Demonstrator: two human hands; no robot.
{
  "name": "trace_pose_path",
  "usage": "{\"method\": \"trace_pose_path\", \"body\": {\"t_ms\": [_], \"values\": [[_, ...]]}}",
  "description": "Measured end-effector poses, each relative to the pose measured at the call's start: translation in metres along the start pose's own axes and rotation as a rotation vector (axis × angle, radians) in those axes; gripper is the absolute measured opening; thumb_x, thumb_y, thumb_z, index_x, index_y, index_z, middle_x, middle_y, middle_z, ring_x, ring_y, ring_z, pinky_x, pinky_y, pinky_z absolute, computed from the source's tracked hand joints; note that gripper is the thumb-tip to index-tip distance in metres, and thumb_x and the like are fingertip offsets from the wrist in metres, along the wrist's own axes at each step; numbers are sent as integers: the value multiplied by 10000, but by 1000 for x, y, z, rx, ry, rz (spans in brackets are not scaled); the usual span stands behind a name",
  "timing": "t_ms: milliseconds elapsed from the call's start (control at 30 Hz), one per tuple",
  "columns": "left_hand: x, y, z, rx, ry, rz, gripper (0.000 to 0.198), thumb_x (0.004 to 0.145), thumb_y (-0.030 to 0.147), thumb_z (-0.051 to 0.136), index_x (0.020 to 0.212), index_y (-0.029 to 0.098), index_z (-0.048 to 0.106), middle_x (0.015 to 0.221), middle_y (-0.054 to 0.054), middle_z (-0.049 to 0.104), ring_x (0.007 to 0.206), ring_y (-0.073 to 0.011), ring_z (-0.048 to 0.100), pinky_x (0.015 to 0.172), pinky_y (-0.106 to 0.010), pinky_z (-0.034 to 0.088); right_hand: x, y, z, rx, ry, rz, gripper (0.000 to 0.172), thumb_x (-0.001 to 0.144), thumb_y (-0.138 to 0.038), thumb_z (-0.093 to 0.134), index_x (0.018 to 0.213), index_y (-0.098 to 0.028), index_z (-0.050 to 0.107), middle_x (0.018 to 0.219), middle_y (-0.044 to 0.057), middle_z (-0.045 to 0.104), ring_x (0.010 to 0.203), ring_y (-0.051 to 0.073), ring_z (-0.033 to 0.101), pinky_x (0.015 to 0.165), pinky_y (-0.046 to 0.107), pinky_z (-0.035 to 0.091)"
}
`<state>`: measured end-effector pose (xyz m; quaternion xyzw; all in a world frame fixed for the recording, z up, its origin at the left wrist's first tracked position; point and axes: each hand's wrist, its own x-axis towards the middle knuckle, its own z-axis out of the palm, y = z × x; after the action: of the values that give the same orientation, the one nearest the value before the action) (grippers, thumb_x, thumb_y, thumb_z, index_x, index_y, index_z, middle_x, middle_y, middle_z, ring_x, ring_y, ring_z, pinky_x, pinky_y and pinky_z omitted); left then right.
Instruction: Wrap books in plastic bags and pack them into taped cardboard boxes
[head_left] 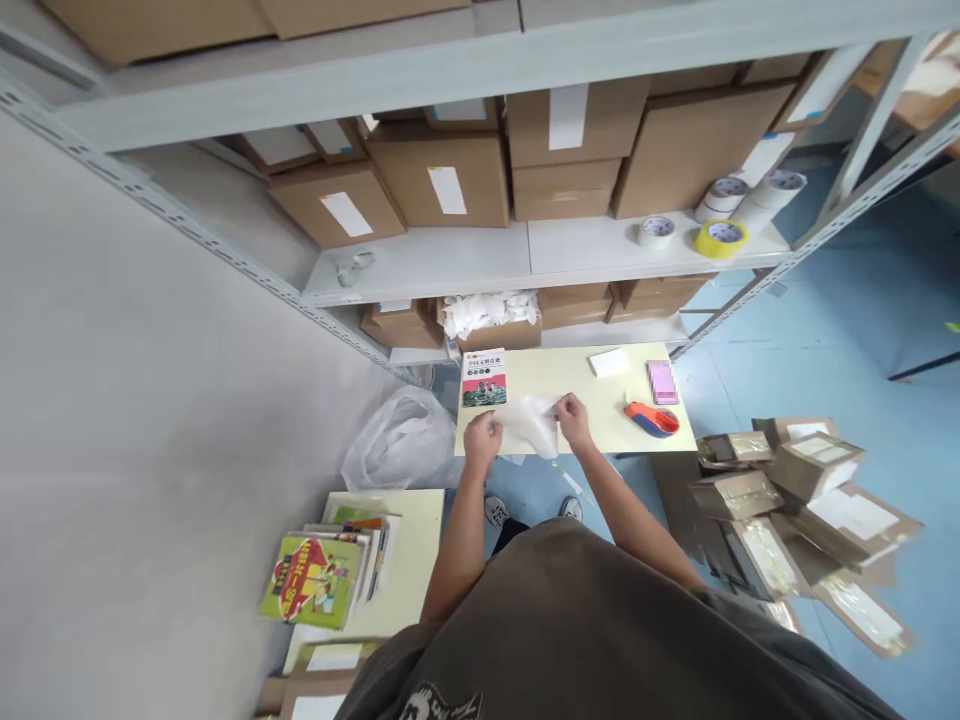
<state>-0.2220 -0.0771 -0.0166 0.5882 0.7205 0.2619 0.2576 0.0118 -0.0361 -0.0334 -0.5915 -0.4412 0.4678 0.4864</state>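
Note:
A thin white plastic bag [531, 422] is stretched between my two hands above the pale yellow table [555, 370]. My left hand [482, 438] is closed on its left edge, and my right hand [574, 420] pinches its upper right edge. Just beyond my left hand lies a book [484, 378] with a white and red-pink cover. To the right of my right hand rests an orange and blue tape cutter [652, 418]. Farther back are a small white item [610, 362], whose kind I cannot make out, and a pink pad [662, 382].
Metal shelving [420, 265] with cardboard boxes [442, 185] stands ahead. Tape rolls [721, 237] sit on its middle shelf. Used boxes [814, 500] are piled on the floor at right. A clear bag [405, 440] and a side table with stacked books [315, 580] are at left.

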Motion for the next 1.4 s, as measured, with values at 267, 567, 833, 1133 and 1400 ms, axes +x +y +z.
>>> {"method": "trace_pose_path", "body": {"t_ms": [267, 567, 833, 1133, 1400], "values": [[57, -44, -25, -29, -190, -29, 356, 995, 430, 559, 1097, 206, 816, 832, -41, 785, 827, -229, 738, 783, -291, 558, 52, 22, -122, -360, 393, 52, 411, 866, -638, 664, 787, -275, 488, 669, -36, 547, 648, 185, 498, 681, 312, 424], [23, -75, 83, -13, -498, -29, 1099, 669, 464, 964, 1632, 267, 471, 1556, -132, 612, 1345, -295, 635, 1044, -331, 512, 42, 37, -106, -427, 653, 135, 486, 925, -709, 647, 811, -266, 485, 734, 5, 599, 743, 215, 561, 774, 337, 459], [22, -103, 116, 101, -583, -203, 242, 954, 192, 587, 1035, 172, 814, 1086, -103, 819, 1038, -241, 745, 903, -289, 520, 52, 46, -94, -588, 678, 182, 442, 979, -662, 610, 860, -246, 521, 778, 30, 644, 767, 226, 590, 780, 339, 457], [153, -165, -4, 229, -602, -104, 335, 908, 295, 754, 1232, 214, 782, 1202, -82, 802, 1112, -266, 725, 970, -310, 527, 88, 85, -95, -1031, 318, 309, 411, 1072, -598, 499, 1044, -205, 616, 907, 105, 724, 828, 279, 646, 780, 349, 430], [135, -142, 25, 404, -132, 58, 546, 1009, 316, 572, 1547, 224, 573, 1586, -140, 556, 1501, -340, 442, 1252, -463, 359, 87, 119, -84, -1134, 221, 429, 324, 1111, -484, 489, 1174, -199, 630, 1008, 115, 745, 886, 269, 674, 751, 322, 419]]}}
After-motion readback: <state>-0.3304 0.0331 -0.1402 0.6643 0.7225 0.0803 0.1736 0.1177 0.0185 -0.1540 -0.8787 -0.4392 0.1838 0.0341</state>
